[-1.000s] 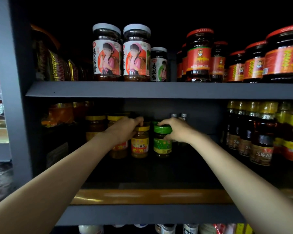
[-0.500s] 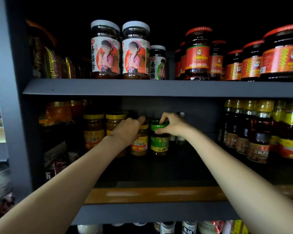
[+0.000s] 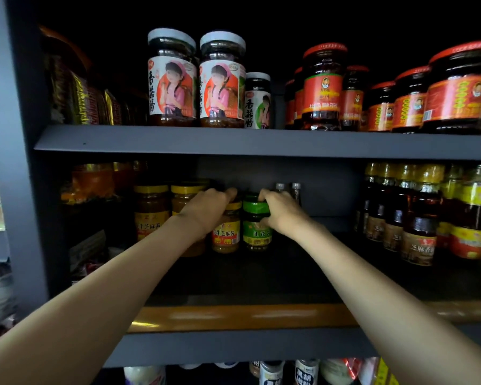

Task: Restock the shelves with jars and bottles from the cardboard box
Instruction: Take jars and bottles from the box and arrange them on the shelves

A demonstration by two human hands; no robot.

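**Both hands on two small jars at the back of the middle shelf**

From the head camera we look into a dark grey shelving unit. On the middle shelf (image 3: 233,276) our left hand (image 3: 206,211) curls over the top of a yellow-lidded jar (image 3: 226,232), fingers wrapped round the lid, thumb side hidden from us. This jar holds a tan-brown paste and wears a red and yellow label. Touching it on the right stands the green-lidded jar (image 3: 256,227), its contents dark green, its label green with a yellow band at the bottom. Our right hand (image 3: 281,212) grips this one round the lid and shoulder, fingertips hooked over the far rim. Both jars stand upright, deep in the shelf.

Left of them stand two larger yellow-capped jars (image 3: 152,209) of brown paste. Behind the right hand two slim clear bottles (image 3: 288,190) show only their necks; what they hold we cannot tell. At the right end of the same shelf we see a row of dark oil bottles (image 3: 419,215) with yellow caps.

On the upper shelf (image 3: 261,141) stand white-lidded sauce jars (image 3: 196,79) with dark contents and a pictured figure on the label, and beside them red-lidded chilli jars (image 3: 400,93), dark red inside.
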